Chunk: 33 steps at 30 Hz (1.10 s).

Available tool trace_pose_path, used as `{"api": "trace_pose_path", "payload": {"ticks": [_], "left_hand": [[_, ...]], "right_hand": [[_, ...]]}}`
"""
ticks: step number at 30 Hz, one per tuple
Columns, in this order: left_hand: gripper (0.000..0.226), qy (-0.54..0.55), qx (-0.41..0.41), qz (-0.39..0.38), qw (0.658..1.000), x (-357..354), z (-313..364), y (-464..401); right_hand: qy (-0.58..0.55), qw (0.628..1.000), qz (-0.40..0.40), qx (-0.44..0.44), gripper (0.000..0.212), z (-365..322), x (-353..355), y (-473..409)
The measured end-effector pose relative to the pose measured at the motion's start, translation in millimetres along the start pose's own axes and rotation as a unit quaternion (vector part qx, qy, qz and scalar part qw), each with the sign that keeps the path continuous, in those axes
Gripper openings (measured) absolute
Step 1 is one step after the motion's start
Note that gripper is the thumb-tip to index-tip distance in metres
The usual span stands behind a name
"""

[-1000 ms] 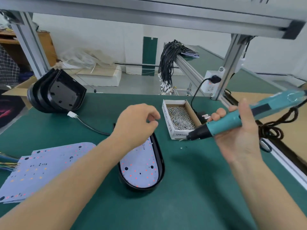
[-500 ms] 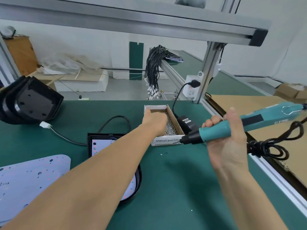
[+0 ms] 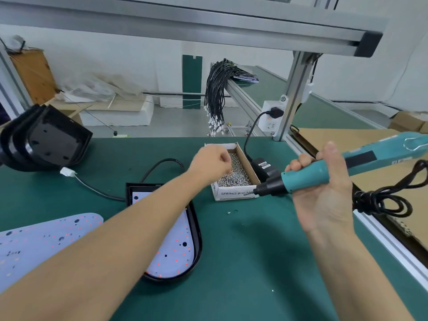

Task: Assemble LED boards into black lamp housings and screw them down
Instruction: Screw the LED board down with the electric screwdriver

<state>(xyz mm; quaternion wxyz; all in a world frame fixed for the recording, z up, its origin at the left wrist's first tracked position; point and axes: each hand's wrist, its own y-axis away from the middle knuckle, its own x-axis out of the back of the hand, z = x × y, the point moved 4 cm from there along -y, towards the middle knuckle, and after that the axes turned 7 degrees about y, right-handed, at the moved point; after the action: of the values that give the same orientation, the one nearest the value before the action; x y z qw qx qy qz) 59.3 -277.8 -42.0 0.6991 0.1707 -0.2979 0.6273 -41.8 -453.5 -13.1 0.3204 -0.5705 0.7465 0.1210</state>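
A black lamp housing (image 3: pixel 197 230) lies on the green mat with a white LED board (image 3: pixel 176 246) seated in it; my left forearm crosses over it. My left hand (image 3: pixel 212 162) hovers over the cardboard box (image 3: pixel 234 196) of small silver screws (image 3: pixel 237 176), fingers curled in and bunched at the screws; what they pinch is hidden. My right hand (image 3: pixel 324 198) grips a teal electric screwdriver (image 3: pixel 310 178), held level, its black tip pointing left at the box's front corner. Spare LED boards (image 3: pixel 46 237) lie at the left. Empty black housings (image 3: pixel 46 140) are stacked at the back left.
A black power adapter (image 3: pixel 262 166) sits right of the box, plugged into a white socket (image 3: pixel 272 119) on the aluminium post (image 3: pixel 294 93). The screwdriver's coiled cord (image 3: pixel 382 201) hangs over the mat's right rail. Black cables (image 3: pixel 217 93) hang behind. A loose screw (image 3: pixel 228 213) lies on the mat.
My left hand left the housing, reached into the screw box, and now sits slightly higher over the screws with fingers bunched. My right hand kept the screwdriver roughly in place.
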Motion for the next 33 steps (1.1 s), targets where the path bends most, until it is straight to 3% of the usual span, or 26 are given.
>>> {"api": "trace_pose_path", "payload": {"ticks": [4, 8, 11, 20, 33], "left_hand": [[0.018, 0.3, 0.023, 0.022, 0.953, 54.6, 2.6, 36.6], [0.006, 0.452, 0.065, 0.033, 0.889, 95.1, -10.2, 93.3], [0.012, 0.526, 0.115, 0.04, 0.841, 99.6, -23.0, 132.5], [0.012, 0.603, 0.172, 0.078, 0.775, 85.3, -37.8, 170.3], [0.015, 0.601, 0.155, 0.067, 0.781, 83.7, -40.0, 177.4]], "right_hand": [[-0.015, 0.999, -0.033, -0.022, 0.022, 3.4, -7.6, 4.7], [-0.081, 0.992, -0.078, -0.058, 0.024, 11.1, -27.3, 12.7], [-0.125, 0.985, -0.098, -0.073, 0.027, 17.5, -47.1, 20.3], [-0.162, 0.971, -0.148, -0.095, 0.029, 32.9, -93.7, 46.3], [-0.141, 0.973, -0.157, -0.094, 0.03, 37.2, -105.5, 52.6]]}}
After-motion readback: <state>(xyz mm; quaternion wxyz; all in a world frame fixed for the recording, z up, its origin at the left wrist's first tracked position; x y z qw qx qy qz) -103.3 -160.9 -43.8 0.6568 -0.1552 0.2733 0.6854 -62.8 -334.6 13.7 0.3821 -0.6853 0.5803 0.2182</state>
